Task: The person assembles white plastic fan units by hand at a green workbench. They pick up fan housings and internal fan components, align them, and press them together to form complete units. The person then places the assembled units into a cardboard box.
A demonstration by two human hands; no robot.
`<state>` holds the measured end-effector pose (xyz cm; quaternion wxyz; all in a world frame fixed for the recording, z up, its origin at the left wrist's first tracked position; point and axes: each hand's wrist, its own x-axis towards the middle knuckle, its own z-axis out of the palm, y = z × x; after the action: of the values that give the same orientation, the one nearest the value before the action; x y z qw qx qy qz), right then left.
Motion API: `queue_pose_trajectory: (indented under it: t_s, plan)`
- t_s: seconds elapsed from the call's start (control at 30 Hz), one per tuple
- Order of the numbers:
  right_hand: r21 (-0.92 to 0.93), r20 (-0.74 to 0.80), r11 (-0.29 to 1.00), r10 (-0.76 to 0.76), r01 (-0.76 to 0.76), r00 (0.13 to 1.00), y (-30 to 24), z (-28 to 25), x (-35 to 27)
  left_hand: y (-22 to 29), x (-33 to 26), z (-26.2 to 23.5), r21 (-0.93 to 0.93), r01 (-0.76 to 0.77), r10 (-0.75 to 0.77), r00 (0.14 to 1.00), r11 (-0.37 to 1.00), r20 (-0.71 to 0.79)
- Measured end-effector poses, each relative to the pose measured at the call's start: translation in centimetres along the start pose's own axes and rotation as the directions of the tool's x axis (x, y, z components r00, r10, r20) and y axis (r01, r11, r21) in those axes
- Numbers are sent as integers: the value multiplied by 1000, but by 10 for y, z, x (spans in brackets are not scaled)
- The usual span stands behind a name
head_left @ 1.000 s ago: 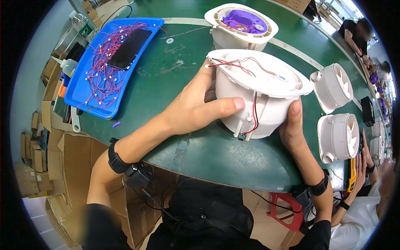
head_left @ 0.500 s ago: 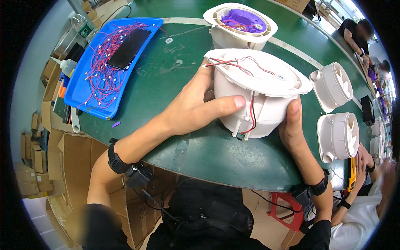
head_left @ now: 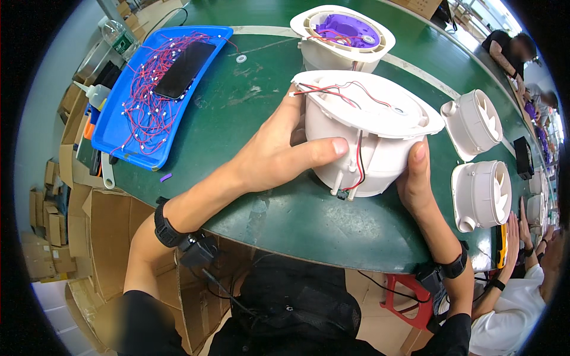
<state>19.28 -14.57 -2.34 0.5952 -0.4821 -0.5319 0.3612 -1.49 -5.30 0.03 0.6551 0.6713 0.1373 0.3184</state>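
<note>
Between my two hands is a white plastic housing [head_left: 368, 113], round-bodied with a wide flange tilted toward me. My left hand [head_left: 279, 148] wraps its left side, thumb lying across the front wall. On the right side my right hand [head_left: 415, 175] grips it, thumb up; its other fingers are hidden behind. Red and black wires cross the flange top, and another red-black pair [head_left: 360, 160] runs down the front wall to a small connector at the bottom. Just behind stands a similar housing [head_left: 323, 56] with a purple part [head_left: 350, 31] inside and red wires over it.
On the left, a blue tray [head_left: 104, 139] holds many red wires [head_left: 142, 113] and a black phone [head_left: 185, 70]. Two white fan housings [head_left: 475, 124] stand at the right, near a yellow tool [head_left: 502, 246] and a co-worker's hands [head_left: 522, 228]. A small white ring [head_left: 241, 59] lies on the green table [head_left: 237, 118].
My hands and the housing stay practically still. At the right edge, the co-worker's hands have shifted, with fingers now raised beside the fan housing.
</note>
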Motion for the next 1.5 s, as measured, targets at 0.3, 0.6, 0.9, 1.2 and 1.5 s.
queue_pose_trajectory:
  t_s: [0.3, 0.6, 0.9, 1.2, 1.5]
  plan:
    - [38, -12, 999, 1, -1, 1000, 2, 1, 0, -3, 0, -1, -42, -33, 34, 999, 999, 13]
    - [24, 0, 1000, -13, 13, 1000, -1, 2, -1, 4, -1, 2, 105, 19, -11, 998, 994, -68]
    - [80, -6, 996, 43, -43, 999, 2, -1, 0, -1, -2, 5, 26, -42, 44, 996, 999, -76]
    - [91, -18, 995, 34, -32, 999, 0, 1, 0, -9, -5, 7, 62, -102, 104, 994, 993, -44]
    - [113, -33, 993, 44, -40, 999, 6, -3, 0, -3, -1, 5, -42, 4, -5, 999, 999, -39]
